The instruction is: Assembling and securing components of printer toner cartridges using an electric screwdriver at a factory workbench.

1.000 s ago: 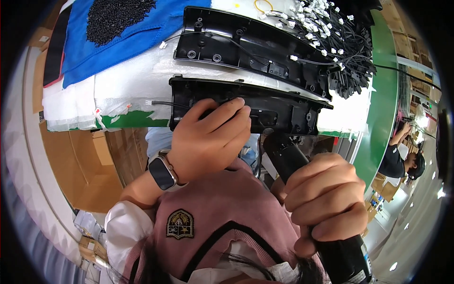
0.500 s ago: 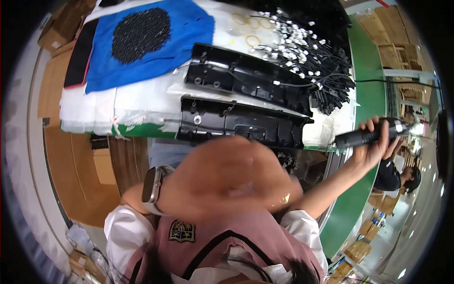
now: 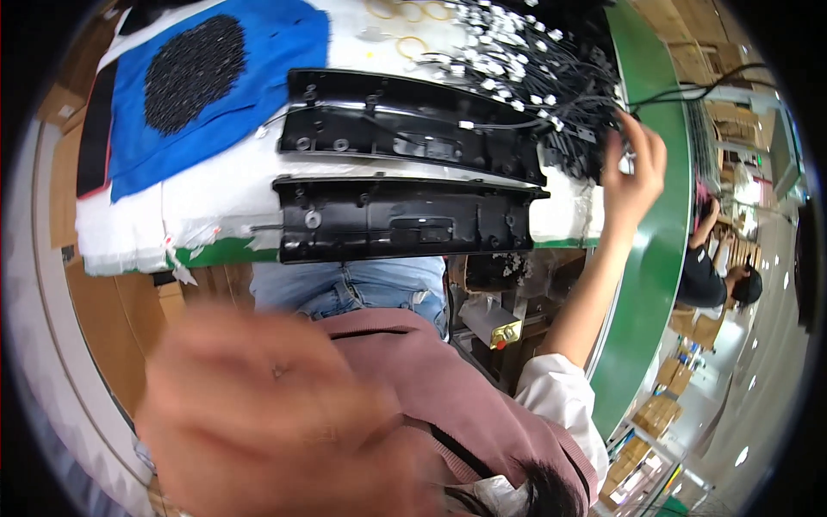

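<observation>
My left hand [image 3: 267,396] is close to the camera at the lower left, so smeared by motion that its fingers cannot be made out. At the table's right edge, my right hand [image 3: 636,172] has its fingers curved and apart beside a heap of black cables with white connectors [image 3: 564,95]. A small pale piece shows near its fingers; I see no grip on it. Two long black plastic housings lie hollow side up, the far one [image 3: 379,121] and the near one [image 3: 362,226]. A thin cable with a white plug lies across the far housing.
On a blue cloth [image 3: 267,65] lies a heap of small black parts [image 3: 194,73]. Yellowish rings [image 3: 412,45] lie at the back. A black cord [image 3: 689,93] crosses the green surface [image 3: 642,284] at right. Another person [image 3: 711,276] sits beyond it.
My right hand no longer holds the black electric screwdriver, which is out of sight, and has moved up and left toward the cables. My left hand has moved left and down.
</observation>
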{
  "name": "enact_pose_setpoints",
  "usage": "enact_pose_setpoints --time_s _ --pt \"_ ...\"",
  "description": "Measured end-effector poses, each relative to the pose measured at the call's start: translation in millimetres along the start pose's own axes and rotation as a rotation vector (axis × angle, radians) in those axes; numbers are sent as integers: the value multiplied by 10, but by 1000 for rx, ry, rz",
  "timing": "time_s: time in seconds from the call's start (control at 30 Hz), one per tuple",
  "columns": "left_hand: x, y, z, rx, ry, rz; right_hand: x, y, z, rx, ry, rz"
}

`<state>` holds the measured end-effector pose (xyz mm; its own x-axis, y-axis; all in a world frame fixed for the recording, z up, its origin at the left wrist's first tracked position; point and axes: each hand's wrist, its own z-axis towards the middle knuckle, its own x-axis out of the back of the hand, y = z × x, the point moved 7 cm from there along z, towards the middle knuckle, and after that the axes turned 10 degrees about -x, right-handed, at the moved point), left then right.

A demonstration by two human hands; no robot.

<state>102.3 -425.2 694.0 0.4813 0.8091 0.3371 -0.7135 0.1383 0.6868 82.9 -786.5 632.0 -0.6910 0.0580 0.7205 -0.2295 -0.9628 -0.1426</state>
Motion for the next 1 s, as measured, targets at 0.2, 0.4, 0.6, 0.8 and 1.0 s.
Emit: enact_pose_setpoints --time_s 0.2,0.4,0.6,0.8,1.0 --pt "-673 -947 183 -116 -292 547 -325 -608 152 350 -315 41" --pt "-885 -1138 131 -188 -347 705 -253 -30 387 -246 -141 37" --pt "-965 -1048 231 -243 -344 571 -397 275 474 -257 -219 64" --pt "-440 -604 -16 -159 -153 433 -167 -161 514 -161 -140 195" --pt "850 -51 -756 78 454 580 496 -982 342 -88 8 517"
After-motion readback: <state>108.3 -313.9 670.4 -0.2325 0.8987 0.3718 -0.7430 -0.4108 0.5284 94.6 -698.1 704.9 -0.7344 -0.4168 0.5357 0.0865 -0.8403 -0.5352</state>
